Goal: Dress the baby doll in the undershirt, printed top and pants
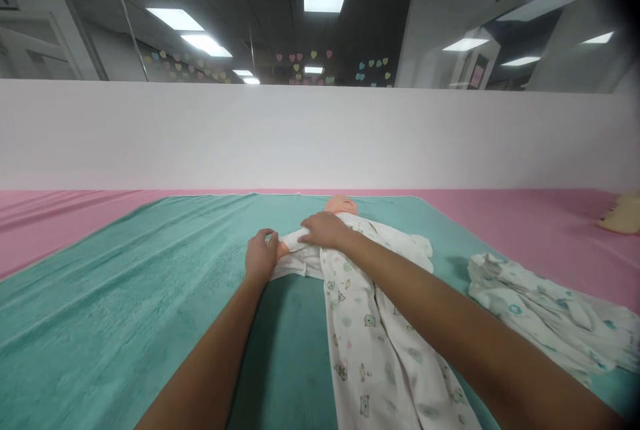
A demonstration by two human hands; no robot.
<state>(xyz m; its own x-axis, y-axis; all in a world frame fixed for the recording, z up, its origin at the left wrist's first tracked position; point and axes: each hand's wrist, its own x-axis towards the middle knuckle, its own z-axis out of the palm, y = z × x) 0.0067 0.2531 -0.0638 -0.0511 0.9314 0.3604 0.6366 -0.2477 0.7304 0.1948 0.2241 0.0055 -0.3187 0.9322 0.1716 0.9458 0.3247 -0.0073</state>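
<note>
A baby doll lies on its back on the green sheet, its pink head (341, 205) at the far end. It wears a white garment (370, 323) printed with small bears, which spreads open and trails toward me. My left hand (261, 255) is closed around the end of the doll's arm (283, 249), of which a little pink shows at the cuff. On that same arm, my right hand (325, 229) pinches the white sleeve (299, 241) from above; my right forearm crosses over the garment and hides part of it. The doll's legs cannot be made out.
The green sheet (150, 297) lies over a pink cover (500, 223). To the right rests a crumpled white cloth with green print (545, 313). A yellowish object (621, 215) sits at the right edge. Behind stands a low white wall (300, 137) with glass above.
</note>
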